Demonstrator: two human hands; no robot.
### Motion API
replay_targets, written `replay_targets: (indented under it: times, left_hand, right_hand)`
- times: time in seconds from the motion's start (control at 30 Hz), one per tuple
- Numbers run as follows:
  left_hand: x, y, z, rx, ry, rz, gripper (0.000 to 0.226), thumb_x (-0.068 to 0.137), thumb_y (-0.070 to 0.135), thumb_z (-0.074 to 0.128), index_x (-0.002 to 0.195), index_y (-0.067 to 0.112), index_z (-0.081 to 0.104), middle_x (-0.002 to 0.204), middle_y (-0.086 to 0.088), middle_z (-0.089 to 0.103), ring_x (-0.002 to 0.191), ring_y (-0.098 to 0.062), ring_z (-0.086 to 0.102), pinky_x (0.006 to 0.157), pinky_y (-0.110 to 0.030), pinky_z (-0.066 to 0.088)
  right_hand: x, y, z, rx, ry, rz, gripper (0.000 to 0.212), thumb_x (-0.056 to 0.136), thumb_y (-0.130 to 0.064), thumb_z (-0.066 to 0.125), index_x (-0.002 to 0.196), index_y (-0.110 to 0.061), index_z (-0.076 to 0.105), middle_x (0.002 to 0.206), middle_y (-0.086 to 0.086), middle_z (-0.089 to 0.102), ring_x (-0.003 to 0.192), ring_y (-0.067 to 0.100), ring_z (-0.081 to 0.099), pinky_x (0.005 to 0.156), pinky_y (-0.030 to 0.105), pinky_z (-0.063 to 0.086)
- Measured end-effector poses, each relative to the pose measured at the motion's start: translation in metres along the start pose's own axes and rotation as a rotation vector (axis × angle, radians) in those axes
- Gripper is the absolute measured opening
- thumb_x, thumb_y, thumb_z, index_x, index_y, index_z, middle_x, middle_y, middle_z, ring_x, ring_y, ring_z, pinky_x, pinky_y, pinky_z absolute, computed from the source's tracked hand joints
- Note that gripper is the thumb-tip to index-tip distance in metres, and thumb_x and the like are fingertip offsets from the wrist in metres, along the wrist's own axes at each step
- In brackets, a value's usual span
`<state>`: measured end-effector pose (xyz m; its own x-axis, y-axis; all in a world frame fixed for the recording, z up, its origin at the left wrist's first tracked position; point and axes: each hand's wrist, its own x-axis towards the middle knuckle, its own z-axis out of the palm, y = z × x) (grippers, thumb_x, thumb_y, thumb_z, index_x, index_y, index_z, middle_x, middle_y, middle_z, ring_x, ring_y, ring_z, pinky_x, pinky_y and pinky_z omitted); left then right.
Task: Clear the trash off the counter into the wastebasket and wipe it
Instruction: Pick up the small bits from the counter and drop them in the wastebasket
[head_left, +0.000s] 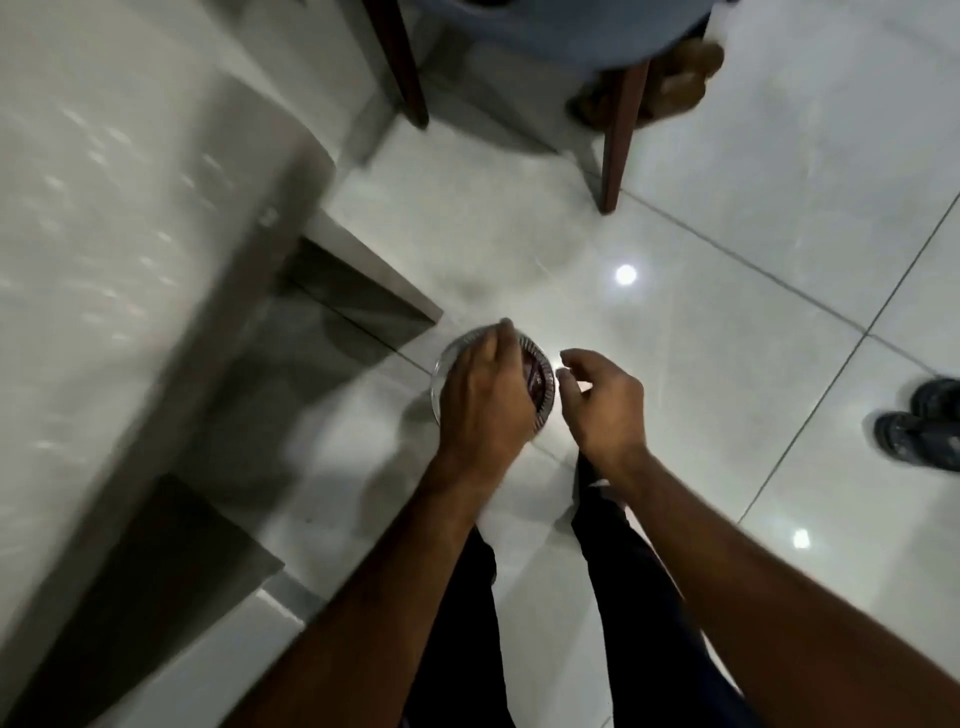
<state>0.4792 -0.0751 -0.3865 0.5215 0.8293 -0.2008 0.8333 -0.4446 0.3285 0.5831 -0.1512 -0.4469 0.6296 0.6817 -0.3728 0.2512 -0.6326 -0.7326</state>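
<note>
Both forearms stretch down over the person's dark trousers, and the action is right below. The left hand hangs over the mouth of the small round wastebasket, fingers curled down into it; whether they pinch any trash I cannot tell, as the hand hides most of the opening and the picture is blurred. Something dark reddish shows inside, at the rim's right side. The right hand floats just beside the rim, fingers loosely spread, gripping nothing.

My read: this is the drop. To do it well, keep the left hand centred over the mouth, let go low so nothing bounces onto the glossy tile floor, and let the right hand steady the rim if the basket tips.

Left of all this runs the pale counter, smeared by motion, wiping yet to come. Farther off stand wooden chair legs, and dark shoes sit at the right edge.
</note>
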Motion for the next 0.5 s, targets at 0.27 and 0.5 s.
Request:
replay_targets:
  times: [0.27, 0.5]
  left_hand:
    - [0.052, 0.027, -0.249, 0.012, 0.647, 0.238, 0.042, 0.097, 0.017, 0.050, 0.130, -0.008, 0.056, 0.127, -0.025, 0.064, 0.116, -0.036, 0.060, 0.102, -0.041, 0.049]
    - [0.140, -0.110, -0.355, 0.161, 0.406, -0.368, 0.070, 0.094, 0.039, 0.044, 0.140, -0.014, 0.037, 0.144, -0.036, 0.044, 0.135, -0.047, 0.041, 0.117, -0.051, 0.033]
  right_hand:
    - [0.015, -0.236, -0.094, 0.055, 0.250, -0.406, 0.027, 0.092, -0.020, 0.065, 0.116, -0.010, 0.071, 0.115, 0.007, 0.074, 0.104, 0.019, 0.068, 0.095, 0.024, 0.048]
    - [0.067, -0.424, -0.088, -0.034, 0.175, -0.723, 0.032, 0.092, -0.018, 0.063, 0.121, -0.005, 0.068, 0.120, 0.013, 0.071, 0.110, 0.028, 0.067, 0.098, 0.036, 0.051]
